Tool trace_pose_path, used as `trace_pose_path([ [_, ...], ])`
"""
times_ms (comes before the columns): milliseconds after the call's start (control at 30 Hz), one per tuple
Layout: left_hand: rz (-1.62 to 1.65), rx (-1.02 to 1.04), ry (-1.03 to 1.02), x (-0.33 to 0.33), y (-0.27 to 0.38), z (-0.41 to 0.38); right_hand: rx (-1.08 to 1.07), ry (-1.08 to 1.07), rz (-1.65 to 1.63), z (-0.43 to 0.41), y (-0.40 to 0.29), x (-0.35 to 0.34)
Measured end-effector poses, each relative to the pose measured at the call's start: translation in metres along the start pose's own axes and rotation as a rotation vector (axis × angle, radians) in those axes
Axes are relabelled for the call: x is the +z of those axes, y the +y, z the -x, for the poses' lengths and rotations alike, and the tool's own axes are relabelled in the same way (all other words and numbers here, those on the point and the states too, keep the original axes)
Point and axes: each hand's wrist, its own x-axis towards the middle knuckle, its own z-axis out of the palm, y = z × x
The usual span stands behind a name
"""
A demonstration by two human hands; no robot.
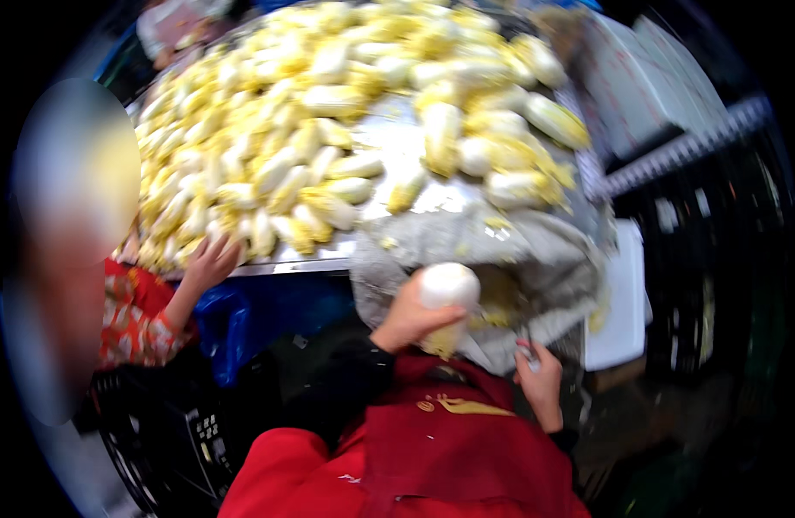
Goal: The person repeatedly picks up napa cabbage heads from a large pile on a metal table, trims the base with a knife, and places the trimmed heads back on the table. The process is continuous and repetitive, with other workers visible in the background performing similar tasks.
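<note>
My left hand (410,318) grips a small napa cabbage (448,286) in front of the apron. Its rounded white base faces up, and its yellow leaf end hangs below the fingers. At the right, my right hand (542,381) is closed around a small knife (527,346) with some red on it; blur hides most of its shape. Between and beyond both hands lies the open mouth of a grey woven sack (417,239), with yellow leaf scraps (498,304) inside. Past the sack, many more yellow-and-white cabbages (336,100) are heaped on a shiny metal table (387,133).
Another person's hand (213,262) touches the heap at the left. A blue plastic bag (225,330) hangs below the table edge. Black plastic crates (170,427) stand at lower left. To the right are a white container (617,298) and white foam boxes (637,84).
</note>
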Motion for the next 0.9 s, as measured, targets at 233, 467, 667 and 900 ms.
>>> trace_pose_path([
  [233, -0.478, 0.158, -0.008, 0.03, 0.018, 0.015, -0.581, 0.081, 0.34, 0.01, -0.056, -0.002],
  [467, -0.647, 0.148, -0.049, 0.04, 0.006, 0.017, -0.613, 0.06, 0.443, 0.013, -0.043, 0.007],
  [667, -0.698, 0.149, -0.013, 0.046, 0.001, 0.016, -0.615, 0.056, 0.438, 0.012, -0.035, 0.011],
  [900, -0.776, 0.116, 0.011, 0.051, 0.0, 0.015, -0.596, 0.136, 0.455, 0.011, -0.026, 0.017],
])
